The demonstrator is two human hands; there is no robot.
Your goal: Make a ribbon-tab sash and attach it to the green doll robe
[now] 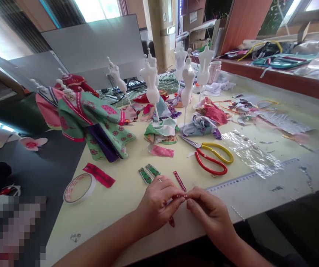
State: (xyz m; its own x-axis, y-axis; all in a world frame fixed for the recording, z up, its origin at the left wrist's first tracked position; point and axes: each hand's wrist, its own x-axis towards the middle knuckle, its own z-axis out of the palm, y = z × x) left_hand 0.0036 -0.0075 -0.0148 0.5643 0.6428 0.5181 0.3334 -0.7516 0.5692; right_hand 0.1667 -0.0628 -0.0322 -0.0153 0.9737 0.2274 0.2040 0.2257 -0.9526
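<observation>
Close to the table's front edge, my left hand [159,204] pinches a narrow red strip with white dots [180,196], and its pointed red end [171,221] hangs below my fingers. My right hand [210,211] is closed at the strip's other end, thumb and fingertips meeting my left fingertips. Most of the strip is hidden in my grip. Just beyond my hands lies another red strip [179,181] with a row of pale dots. Two green patterned pieces with beaded edges [149,173] rest side by side past my left knuckles.
Scissors [210,157] with red and yellow handles lie beside a ruler [248,176] and a clear plastic bag [252,152]. A tape roll [79,188] and a dark pink scrap [99,175] are leftward. Behind stand a small green robe [98,122] and white dress forms [150,79].
</observation>
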